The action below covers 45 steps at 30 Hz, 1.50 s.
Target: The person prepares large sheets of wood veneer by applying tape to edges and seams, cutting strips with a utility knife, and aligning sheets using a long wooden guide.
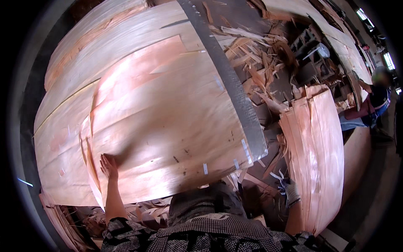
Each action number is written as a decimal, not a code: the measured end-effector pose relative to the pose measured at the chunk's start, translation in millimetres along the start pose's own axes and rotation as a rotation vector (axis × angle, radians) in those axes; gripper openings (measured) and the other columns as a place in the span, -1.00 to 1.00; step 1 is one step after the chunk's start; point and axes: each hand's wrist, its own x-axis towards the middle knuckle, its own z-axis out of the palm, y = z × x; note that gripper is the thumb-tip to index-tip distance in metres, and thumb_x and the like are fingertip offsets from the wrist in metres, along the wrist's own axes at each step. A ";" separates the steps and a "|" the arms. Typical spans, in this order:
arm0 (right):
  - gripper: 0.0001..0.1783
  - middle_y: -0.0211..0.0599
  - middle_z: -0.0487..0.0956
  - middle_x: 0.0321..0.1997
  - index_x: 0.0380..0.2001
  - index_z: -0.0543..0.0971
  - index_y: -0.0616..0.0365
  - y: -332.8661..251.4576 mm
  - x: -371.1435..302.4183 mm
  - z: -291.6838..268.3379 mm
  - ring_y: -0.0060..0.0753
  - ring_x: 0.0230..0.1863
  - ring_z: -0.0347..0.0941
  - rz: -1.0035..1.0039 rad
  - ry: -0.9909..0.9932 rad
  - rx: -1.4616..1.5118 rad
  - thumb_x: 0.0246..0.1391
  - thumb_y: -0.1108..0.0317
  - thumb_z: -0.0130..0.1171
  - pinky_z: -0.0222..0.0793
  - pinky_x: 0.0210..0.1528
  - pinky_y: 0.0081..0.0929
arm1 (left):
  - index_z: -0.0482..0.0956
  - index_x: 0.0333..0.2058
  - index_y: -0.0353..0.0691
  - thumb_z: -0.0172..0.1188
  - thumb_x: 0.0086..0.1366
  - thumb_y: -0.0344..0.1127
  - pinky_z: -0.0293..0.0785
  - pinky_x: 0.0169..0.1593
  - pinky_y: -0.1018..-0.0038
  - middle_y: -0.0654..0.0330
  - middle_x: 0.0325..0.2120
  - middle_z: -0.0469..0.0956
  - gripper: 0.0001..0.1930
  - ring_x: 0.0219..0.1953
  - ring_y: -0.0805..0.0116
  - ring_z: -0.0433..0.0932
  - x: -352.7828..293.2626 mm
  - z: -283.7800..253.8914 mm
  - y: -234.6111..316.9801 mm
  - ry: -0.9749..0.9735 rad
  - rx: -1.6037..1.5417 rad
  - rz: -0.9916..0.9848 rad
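Note:
My left hand [109,166], bare, lies flat with fingers spread on a large pale wood veneer sheet [168,126], close to its left edge. Beside that hand, a narrow, curled pinkish veneer strip [89,157] runs along the sheet's edge. Short white tape pieces [205,169] stick to the sheet near its right side, by a few dark marks. My right hand [290,191] wears a grey and white glove and hangs low beside a stack of pinkish veneer [315,155]. Thin white strips [276,174] poke out from its fingers, which look closed.
Under the sheet's right side shows the dark edge of the table [235,80]. Torn veneer scraps [256,59] litter the floor beyond it. Another person [369,101] stands at the far right by a second veneer-covered table [340,40]. More scraps [147,212] lie below the near edge.

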 end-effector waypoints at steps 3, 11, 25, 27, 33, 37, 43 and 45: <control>-0.89 -0.28 0.53 -0.53 -0.43 0.41 0.13 -56.0 -31.4 59.6 -0.51 -0.65 0.40 0.142 -0.024 0.055 0.00 0.40 0.13 0.30 -0.74 -0.59 | -0.08 0.23 -0.06 -0.13 0.25 0.00 -0.14 0.24 0.12 0.12 0.24 -0.08 -0.36 0.27 0.09 -0.11 18.8 7.6 -81.0 0.104 0.054 0.065; -0.96 -0.39 0.51 -0.57 -0.42 0.45 0.14 -55.5 -156.3 169.1 -0.52 -0.68 0.43 0.216 0.018 -0.101 0.05 0.43 0.03 0.30 -0.78 -0.56 | -0.07 0.22 -0.17 -0.10 0.28 -0.11 -0.12 0.25 0.28 0.04 0.23 -0.05 -0.39 0.26 0.03 -0.10 96.9 1.4 -191.9 0.130 -0.376 0.081; -0.91 -0.42 0.49 -0.64 -0.52 0.51 0.19 -105.8 -237.6 254.3 -0.59 -0.68 0.37 -0.236 -0.033 -0.371 -0.01 0.41 0.12 0.27 -0.73 -0.61 | -0.06 0.21 -0.16 -0.04 0.23 -0.13 0.15 0.14 0.24 -0.17 0.12 0.11 -0.36 0.15 -0.10 0.14 19.7 -23.5 -217.0 0.206 -0.458 0.164; -0.90 -0.42 0.49 -0.64 -0.51 0.52 0.19 -120.4 -245.9 275.3 -0.60 -0.68 0.38 -0.199 -0.028 -0.363 0.00 0.40 0.11 0.27 -0.72 -0.61 | -0.05 0.20 -0.24 -0.05 0.24 -0.16 0.16 0.12 0.24 -0.20 0.09 0.15 -0.37 0.11 -0.11 0.19 -0.9 -27.7 -233.7 0.243 -0.468 0.246; -0.97 -0.44 0.50 -0.60 -0.46 0.50 0.19 -104.3 -267.1 276.3 -0.62 -0.67 0.37 -0.102 -0.018 -0.238 0.01 0.49 0.08 0.27 -0.68 -0.63 | -0.19 0.23 -0.17 -0.12 0.29 -0.23 0.05 0.18 0.28 -0.16 0.17 0.01 -0.38 0.19 -0.10 0.04 -45.8 -41.4 -235.6 -0.031 -0.697 0.187; -0.94 -0.40 0.52 -0.60 -0.49 0.46 0.15 -94.8 -292.4 260.5 -0.58 -0.68 0.41 -0.039 0.076 -0.141 0.00 0.43 0.12 0.27 -0.75 -0.65 | -0.21 0.23 -0.14 -0.11 0.28 -0.27 -0.07 0.23 0.31 -0.14 0.20 -0.07 -0.37 0.23 -0.05 -0.05 -45.5 -40.0 -261.7 0.041 -0.527 0.211; -0.98 -0.36 0.50 -0.60 -0.47 0.46 0.20 -66.0 -305.0 234.3 -0.56 -0.70 0.38 -0.023 0.200 -0.011 -0.01 0.51 0.10 0.29 -0.72 -0.61 | -0.09 0.23 -0.14 0.02 0.20 -0.34 -0.01 0.23 0.38 0.03 0.24 -0.12 -0.33 0.24 0.08 -0.04 -21.4 -35.7 -292.3 0.068 -0.286 0.208; -0.98 -0.38 0.49 -0.58 -0.45 0.46 0.20 -81.1 -305.3 243.0 -0.57 -0.66 0.38 0.011 0.193 -0.003 -0.01 0.53 0.07 0.32 -0.65 -0.60 | -0.13 0.23 -0.16 0.02 0.18 -0.37 -0.11 0.24 0.37 0.09 0.25 -0.15 -0.30 0.26 0.15 -0.07 -1.1 -38.4 -310.2 -0.043 -0.341 0.086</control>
